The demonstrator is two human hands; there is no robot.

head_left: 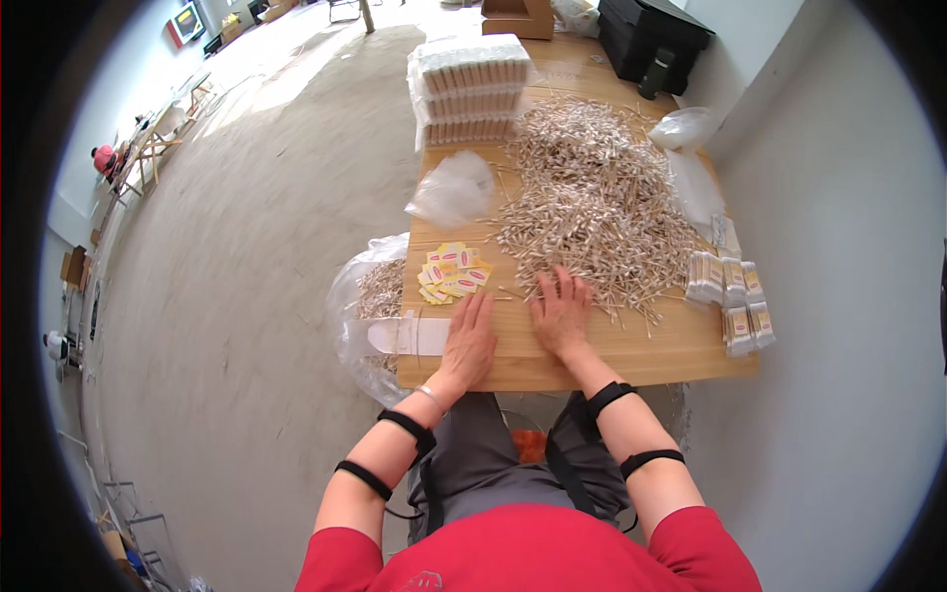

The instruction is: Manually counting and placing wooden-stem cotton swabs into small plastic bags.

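Observation:
A large heap of loose cotton swabs (602, 187) covers the middle and right of the wooden table (631, 355). My right hand (562, 314) rests at the heap's near edge with fingers spread, their tips touching the swabs. Nothing shows in its grasp. My left hand (471, 340) lies flat on the tabletop, fingers stretched out, beside the end of a flat white strip (424, 336) that reaches over the table's left edge. Just beyond its fingertips is a scatter of yellow and white printed cards (456, 272).
Wrapped bundles of swabs (472, 89) are stacked at the far left, behind clear plastic bags (454, 187). Small filled packs (735, 296) stand at the right edge by the wall. A bag of swabs (370, 296) hangs left. A black case (651, 44) sits at the back.

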